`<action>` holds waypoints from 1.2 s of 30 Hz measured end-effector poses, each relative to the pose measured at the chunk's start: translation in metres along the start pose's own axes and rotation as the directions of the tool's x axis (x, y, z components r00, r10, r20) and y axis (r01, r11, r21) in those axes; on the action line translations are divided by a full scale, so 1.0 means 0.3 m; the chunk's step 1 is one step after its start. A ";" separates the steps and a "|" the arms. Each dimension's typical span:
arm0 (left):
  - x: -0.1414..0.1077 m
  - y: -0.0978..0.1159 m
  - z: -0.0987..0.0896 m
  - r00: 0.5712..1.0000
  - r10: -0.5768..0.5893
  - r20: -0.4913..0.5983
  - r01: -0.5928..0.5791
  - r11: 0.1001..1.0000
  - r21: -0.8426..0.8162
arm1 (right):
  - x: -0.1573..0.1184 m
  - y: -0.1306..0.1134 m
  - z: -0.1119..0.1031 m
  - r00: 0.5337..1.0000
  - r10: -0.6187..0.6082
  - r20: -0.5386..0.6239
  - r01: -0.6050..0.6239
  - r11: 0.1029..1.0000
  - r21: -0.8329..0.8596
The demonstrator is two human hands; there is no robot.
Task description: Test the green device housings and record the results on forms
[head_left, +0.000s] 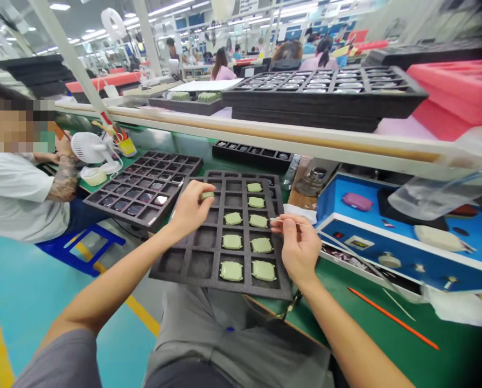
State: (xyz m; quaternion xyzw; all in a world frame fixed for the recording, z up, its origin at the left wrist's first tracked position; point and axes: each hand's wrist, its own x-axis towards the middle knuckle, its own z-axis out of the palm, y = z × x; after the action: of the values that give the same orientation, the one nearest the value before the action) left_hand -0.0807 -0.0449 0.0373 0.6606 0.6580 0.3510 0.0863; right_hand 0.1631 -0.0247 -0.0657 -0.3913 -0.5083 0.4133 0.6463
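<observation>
My left hand point(195, 207) is closed, pinching a small green watch-case-shaped piece point(207, 196) above the far left part of a black compartment tray point(200, 264). Most of that piece is hidden by my fingers. Between the fingers of my right hand point(299, 240) is a thin pale stick point(278, 220), its tip at the tray's right edge. Several similar green pieces point(231, 270) lie in the tray's two right-hand columns, one per compartment. The near left compartments hold nothing. The tray reaches out over the front edge of the bench, above my lap.
Left of my tray is another black tray point(144, 186) with dark, shiny pieces. A blue machine point(370, 253) stands at right, near an orange stick point(394, 318). Overhead runs a shelf point(265, 137) with stacked trays. A seated co-worker point(18, 194) and white fan point(89, 148) are at left.
</observation>
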 end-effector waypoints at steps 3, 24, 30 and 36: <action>0.050 0.092 0.145 0.980 -0.012 0.197 0.092 0.910 -0.404 | 0.000 -0.005 0.000 0.995 -0.083 -0.064 0.082 0.997 -0.014; -0.006 0.150 0.321 0.849 -0.165 0.502 0.520 0.431 -0.738 | -0.023 -0.033 -0.016 0.994 -0.112 -0.007 0.111 0.990 -0.090; -0.006 0.149 0.322 0.848 -0.165 0.504 0.522 0.429 -0.737 | -0.023 -0.031 -0.017 0.994 -0.109 -0.011 0.108 0.991 -0.085; -0.006 0.155 0.321 0.846 -0.165 0.506 0.526 0.412 -0.744 | -0.022 -0.027 -0.016 0.993 -0.120 -0.017 0.118 0.990 -0.078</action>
State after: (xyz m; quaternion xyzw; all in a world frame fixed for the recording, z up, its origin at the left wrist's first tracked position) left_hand 0.0126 -0.0187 -0.0077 0.4237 0.4879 0.4796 0.5936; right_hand 0.1679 -0.0341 -0.0613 -0.3895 -0.5391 0.3498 0.6598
